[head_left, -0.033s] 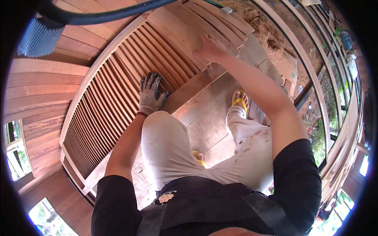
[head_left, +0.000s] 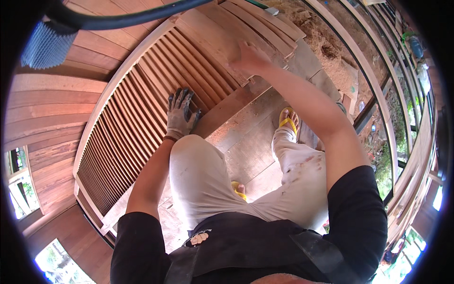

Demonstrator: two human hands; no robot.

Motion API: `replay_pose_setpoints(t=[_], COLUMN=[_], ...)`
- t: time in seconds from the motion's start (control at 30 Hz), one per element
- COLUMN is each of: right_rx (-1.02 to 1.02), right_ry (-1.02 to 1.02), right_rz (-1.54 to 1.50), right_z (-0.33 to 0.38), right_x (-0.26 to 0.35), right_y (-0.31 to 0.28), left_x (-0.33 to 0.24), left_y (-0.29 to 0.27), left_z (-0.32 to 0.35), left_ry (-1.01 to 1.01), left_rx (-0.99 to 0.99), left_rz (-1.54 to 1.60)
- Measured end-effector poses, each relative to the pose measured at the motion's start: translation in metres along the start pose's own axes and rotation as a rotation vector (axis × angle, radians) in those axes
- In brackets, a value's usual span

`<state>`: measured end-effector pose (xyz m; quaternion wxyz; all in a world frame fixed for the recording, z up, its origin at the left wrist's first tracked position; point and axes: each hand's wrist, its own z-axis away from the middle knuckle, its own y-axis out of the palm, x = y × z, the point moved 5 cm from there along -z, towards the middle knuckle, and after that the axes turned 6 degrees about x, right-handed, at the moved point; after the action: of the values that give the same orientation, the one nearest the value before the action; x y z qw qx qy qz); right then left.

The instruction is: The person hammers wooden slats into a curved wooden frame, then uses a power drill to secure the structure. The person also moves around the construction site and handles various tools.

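A slatted wooden panel (head_left: 128, 124), like a louvred shutter, lies before me with many narrow parallel slats inside a wooden frame. My left hand (head_left: 180, 118), in a grey glove with dark fingertips, rests on the slats beside the near frame rail (head_left: 231, 106), fingers spread. Bare and slightly blurred, my right hand (head_left: 250, 59) is over the flat wide board (head_left: 208, 29) at the panel's far right end. Its fingers are curled down; whatever may be under them is hidden.
Loose wooden strips (head_left: 265, 28) lie beyond the board. Wood planks (head_left: 52, 104) stand along the left. A dark curved tube (head_left: 137, 20) and blue mesh block (head_left: 47, 46) cross the upper left. Long rails (head_left: 359, 52) bound the right, with soil beyond. My yellow-sandalled foot (head_left: 288, 120) is on the floor.
My right hand has shifted slightly left over the board and is more blurred. The gloved left hand stays on the slats.
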<state>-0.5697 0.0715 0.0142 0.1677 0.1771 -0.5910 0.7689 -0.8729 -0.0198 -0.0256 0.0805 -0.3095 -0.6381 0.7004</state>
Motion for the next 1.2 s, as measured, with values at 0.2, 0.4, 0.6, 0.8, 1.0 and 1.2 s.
replay_pose_setpoints(t=[0.2,0.4,0.6,0.8,1.0,1.2], right_rx=[0.014,-0.16,-0.225,-0.405,-0.311,-0.244], right_ry=[-0.088,0.119,0.062,0.147,0.114,0.102], right_rz=[-0.053,-0.332,-0.388,-0.584,-0.606,-0.634], right_z=[-0.044,-0.054,-0.001,0.052,0.056,0.064], right_x=[-0.04,-0.103,-0.141,-0.173,-0.166,-0.178], right_y=[0.001,-0.09,-0.037,-0.004,-0.005,0.014], left_x=[-0.004,-0.004,0.019,-0.052,-0.092,-0.088], left_y=[0.005,0.002,-0.018,-0.047,-0.02,-0.004], left_z=[-0.014,-0.012,-0.045,-0.149,-0.203,-0.197], left_ry=[-0.015,0.033,-0.309,-0.283,-0.265,-0.169], left_rx=[0.018,-0.01,0.166,0.044,-0.125,-0.191], left_rz=[0.043,0.059,0.266,0.304,0.54,0.311])
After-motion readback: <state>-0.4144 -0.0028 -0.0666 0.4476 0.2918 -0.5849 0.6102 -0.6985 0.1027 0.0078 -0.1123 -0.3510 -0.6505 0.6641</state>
